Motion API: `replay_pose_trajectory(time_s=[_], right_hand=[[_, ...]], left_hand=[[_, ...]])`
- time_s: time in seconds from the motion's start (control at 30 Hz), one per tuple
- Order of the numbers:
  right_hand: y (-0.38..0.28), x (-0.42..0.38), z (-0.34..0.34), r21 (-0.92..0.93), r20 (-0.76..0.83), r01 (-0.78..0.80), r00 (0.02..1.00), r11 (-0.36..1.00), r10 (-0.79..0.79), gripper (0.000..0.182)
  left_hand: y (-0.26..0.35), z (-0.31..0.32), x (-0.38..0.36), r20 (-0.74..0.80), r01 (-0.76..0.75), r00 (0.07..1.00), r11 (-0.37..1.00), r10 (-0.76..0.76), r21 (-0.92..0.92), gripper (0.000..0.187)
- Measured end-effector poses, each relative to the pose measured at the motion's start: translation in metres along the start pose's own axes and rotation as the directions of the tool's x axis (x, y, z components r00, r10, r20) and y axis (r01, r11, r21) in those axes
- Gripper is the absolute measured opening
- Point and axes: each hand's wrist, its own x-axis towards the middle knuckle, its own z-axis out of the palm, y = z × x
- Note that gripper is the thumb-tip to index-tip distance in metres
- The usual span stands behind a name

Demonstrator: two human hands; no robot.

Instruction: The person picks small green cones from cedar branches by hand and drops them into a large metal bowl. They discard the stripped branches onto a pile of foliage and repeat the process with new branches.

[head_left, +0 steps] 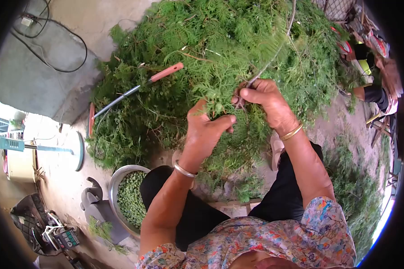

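My right hand (267, 101) is closed round the woody base of a long thin evergreen branch (272, 58), which reaches up and to the right. Just left of it, my left hand (206, 127) has its fingers curled in and its thumb pointing at the right hand. Flat green leaf sprays (216, 96) rise from the left fingers and partly cover them. A large heap of cut evergreen branches (238, 31) lies in front of both hands. Beside my left knee stands a metal bowl (113, 184) filled with small green cones or berries (132, 197).
A long tool with a pink handle (167, 71) lies across the heap's left side. Further left are a fan-like stand (78, 150), a grey block (45, 67) with cables and a small grey seat (105, 215). At far right, another person's arm (360, 93) shows.
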Motion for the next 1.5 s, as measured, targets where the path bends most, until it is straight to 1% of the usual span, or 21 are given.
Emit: replay_pose_trajectory(time_s=[0.1,0.17,0.23,0.33,0.37,0.4,0.43,0.5,0.53,0.67,0.8,1.0,1.07,1.1,1.17,1.2,1.23,1.27,1.37,1.43,1.5], right_hand=[[0.008,0.003,0.0,-0.108,-0.097,-0.062,0.994,0.992,0.052,0.014],[0.008,0.004,-0.001,-0.006,-0.226,-0.008,0.974,1.0,0.007,0.014],[0.008,0.005,-0.007,-0.067,-0.216,0.017,0.976,0.998,-0.031,0.015],[0.013,0.004,-0.012,-0.111,-0.256,0.072,0.962,0.991,-0.098,0.017],[0.012,0.003,-0.012,-0.111,-0.257,0.07,0.962,0.991,-0.097,0.017],[0.01,0.001,-0.012,-0.352,-0.259,0.078,0.95,0.933,-0.177,0.018],[0.009,0.0,-0.012,-0.571,-0.241,0.075,0.937,0.817,-0.254,0.019],[0.018,0.004,-0.011,-0.507,-0.267,0.077,0.933,0.858,-0.242,0.019],[0.021,0.005,-0.01,-0.442,-0.292,0.083,0.928,0.893,-0.231,0.02],[0.027,0.006,-0.009,-0.534,-0.266,0.12,0.916,0.837,-0.301,0.022],[0.029,0.006,-0.01,-0.427,-0.278,0.136,0.921,0.894,-0.273,0.023],[0.017,0.0,-0.006,-0.352,-0.326,0.079,0.924,0.933,-0.202,0.025],[0.017,0.001,-0.01,-0.356,-0.347,0.067,0.917,0.932,-0.198,0.026],[0.019,0.004,-0.019,-0.419,-0.373,0.032,0.905,0.907,-0.205,0.027],[0.018,0.005,-0.029,-0.48,-0.399,-0.006,0.892,0.877,-0.212,0.029],[0.013,0.003,-0.032,-0.45,-0.42,-0.023,0.888,0.893,-0.188,0.029],[0.009,0.002,-0.033,-0.42,-0.439,-0.042,0.883,0.907,-0.163,0.03],[0.003,-0.001,-0.031,-0.4,-0.447,-0.048,0.882,0.915,-0.149,0.033],[-0.002,-0.004,-0.032,-0.453,-0.413,-0.08,0.902,0.888,-0.129,0.031],[-0.002,-0.005,-0.035,-0.446,-0.38,-0.084,0.919,0.891,-0.103,0.031],[-0.002,-0.006,-0.034,-0.434,-0.349,-0.088,0.934,0.896,-0.078,0.032]], left_hand=[[-0.009,-0.009,-0.002,0.053,0.007,0.999,0.998,-0.01,0.066,0.025],[-0.008,-0.017,-0.003,-0.137,-0.087,0.985,0.983,0.11,0.164,0.033],[-0.001,-0.031,0.006,-0.275,0.072,0.961,0.987,-0.031,0.141,0.046],[-0.003,-0.04,0.008,-0.419,0.138,0.907,0.965,-0.034,0.222,0.042],[-0.003,-0.038,0.007,-0.435,-0.037,0.859,0.882,0.268,0.47,0.039],[-0.003,-0.035,0.007,-0.369,-0.172,0.752,0.702,0.546,0.691,0.036],[-0.001,-0.033,0.003,-0.37,-0.169,0.753,0.703,0.545,0.691,0.036],[0.002,-0.027,-0.005,0.065,-0.45,0.755,0.443,0.652,0.775,0.029],[-0.003,-0.02,-0.005,0.157,-0.512,0.702,0.339,0.694,0.789,0.028],[-0.007,-0.006,-0.005,0.36,-0.476,0.797,0.136,0.485,0.869,0.028],[-0.025,-0.011,-0.001,0.319,-0.407,0.849,0.137,0.422,0.903,0.024],[-0.03,-0.008,-0.002,0.274,-0.481,0.834,0.387,0.478,0.787,0.019],[-0.028,-0.006,-0.005,0.236,-0.444,0.895,0.69,0.379,0.572,0.013],[-0.02,-0.007,-0.005,0.239,-0.445,0.894,0.69,0.379,0.571,0.013],[0.003,-0.018,-0.007,0.021,-0.128,0.991,0.923,0.129,0.363,0.007],[0.008,-0.028,-0.004,0.02,-0.129,0.991,0.924,0.131,0.36,0.007],[0.012,-0.039,-0.001,0.001,-0.041,0.999,0.999,0.041,0.002,0.009],[0.014,-0.045,0.001,0.014,0.053,0.999,0.932,-0.051,-0.358,0.014],[0.012,-0.049,-0.002,0.094,0.249,0.965,0.737,-0.247,-0.628,0.026],[0.008,-0.042,-0.005,0.099,0.293,0.952,0.765,-0.291,-0.573,0.024],[0.0,-0.034,-0.007,0.123,0.322,0.946,0.909,-0.299,-0.266,0.016]])
